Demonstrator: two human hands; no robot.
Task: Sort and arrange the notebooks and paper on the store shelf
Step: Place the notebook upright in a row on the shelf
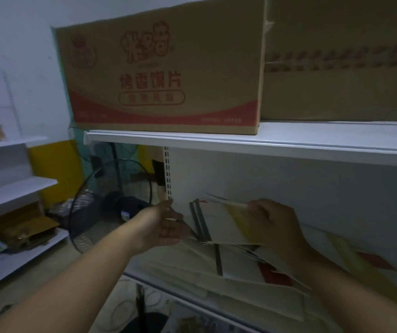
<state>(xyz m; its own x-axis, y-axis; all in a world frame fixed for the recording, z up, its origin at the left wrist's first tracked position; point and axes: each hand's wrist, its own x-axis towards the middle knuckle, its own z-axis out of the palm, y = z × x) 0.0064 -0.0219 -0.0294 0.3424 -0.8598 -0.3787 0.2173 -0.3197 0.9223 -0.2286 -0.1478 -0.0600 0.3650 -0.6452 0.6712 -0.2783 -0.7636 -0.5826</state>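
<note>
Clearly we are only midway. Our right hand (274, 227) pinches the top edge of a yellow-striped notebook (240, 224), which leans among other notebooks (201, 219) at the left end of the middle shelf (159, 290). Our left hand (168, 224) is spread, palm turned to their dark spines, just beside them. Loose paper (192, 267) lies splayed beneath, and more covers (361, 260) slump to the right, so we judge most of the squaring-up remains.
</note>
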